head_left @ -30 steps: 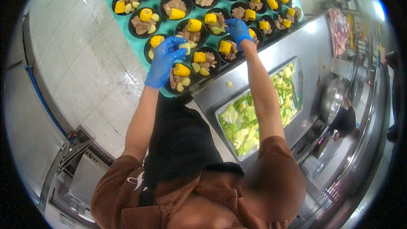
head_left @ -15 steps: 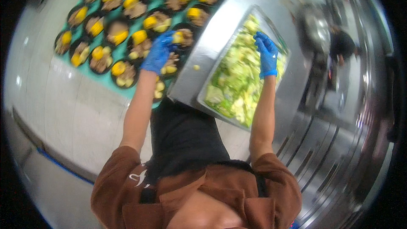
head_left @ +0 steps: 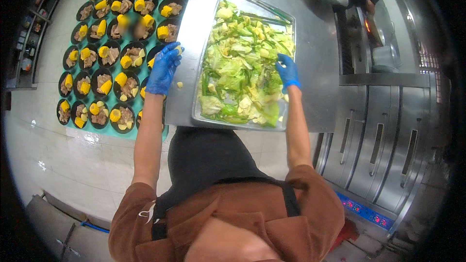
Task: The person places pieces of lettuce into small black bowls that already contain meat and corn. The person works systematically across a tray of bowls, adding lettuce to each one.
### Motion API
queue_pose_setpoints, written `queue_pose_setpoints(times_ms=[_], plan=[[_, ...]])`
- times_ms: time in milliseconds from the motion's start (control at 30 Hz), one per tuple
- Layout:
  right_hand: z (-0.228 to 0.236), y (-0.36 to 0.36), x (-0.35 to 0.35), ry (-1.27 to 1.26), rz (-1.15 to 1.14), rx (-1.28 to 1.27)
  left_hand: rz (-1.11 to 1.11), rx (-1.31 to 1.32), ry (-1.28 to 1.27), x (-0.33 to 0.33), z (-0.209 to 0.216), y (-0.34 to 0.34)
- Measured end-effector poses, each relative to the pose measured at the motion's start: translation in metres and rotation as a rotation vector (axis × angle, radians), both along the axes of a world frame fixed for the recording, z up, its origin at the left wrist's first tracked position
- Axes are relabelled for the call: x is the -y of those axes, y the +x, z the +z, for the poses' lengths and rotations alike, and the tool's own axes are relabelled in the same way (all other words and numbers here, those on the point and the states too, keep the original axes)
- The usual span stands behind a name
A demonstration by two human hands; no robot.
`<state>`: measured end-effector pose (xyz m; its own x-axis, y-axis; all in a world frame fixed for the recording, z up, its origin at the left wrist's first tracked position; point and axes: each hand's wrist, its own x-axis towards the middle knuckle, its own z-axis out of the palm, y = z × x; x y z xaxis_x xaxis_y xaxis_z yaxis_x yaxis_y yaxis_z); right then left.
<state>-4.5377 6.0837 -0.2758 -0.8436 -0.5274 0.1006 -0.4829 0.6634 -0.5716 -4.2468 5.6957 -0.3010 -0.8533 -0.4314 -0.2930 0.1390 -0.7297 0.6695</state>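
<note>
While the tray [head_left: 250, 4] points lengthwise forward, left fingers [head_left: 171, 47] pinch a chunk [head_left: 178, 50]; right fingers [head_left: 283, 60] are unclear.

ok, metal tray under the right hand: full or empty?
Part full, not empty: leafy green vegetables cover most of the metal tray, but bare metal shows at its far end. Depth unclear.

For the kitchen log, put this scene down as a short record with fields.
left hand: blue-gloved, fingers on a pale yellow piece
tray: metal, bearing chopped greens, on the steel table
right hand: blue-gloved, at the tray's right side; grip unclear
loose piece: small, pale, on the table between left hand and tray
bowls: black, with corn and meat, left of the table
</note>
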Motion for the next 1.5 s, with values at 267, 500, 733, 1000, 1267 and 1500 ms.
queue_pose_setpoints(times_ms=[267,500,733,1000,1267,1500], plan=[[-0.028,-0.034,0.063,0.332,0.346,-0.310,-0.074,0.234,-0.176,-0.084,0.022,-0.014],[-0.019,-0.023,0.046,0.250,0.334,-0.282,0.102,0.360,-0.363,-0.080,0.014,0.027],[0.000,-0.010,0.070,0.018,0.180,-0.046,0.118,0.749,-0.726,-0.004,-0.015,0.062],[0.029,0.085,0.251,-0.052,0.591,0.072,-0.008,0.522,-1.331,0.033,-0.106,0.034],[-0.023,0.127,0.398,0.490,1.068,-0.239,-0.175,0.532,-1.261,0.051,-0.133,0.019],[-0.094,0.139,0.435,0.943,1.260,-0.260,0.167,0.463,-1.250,0.058,-0.112,0.028]])
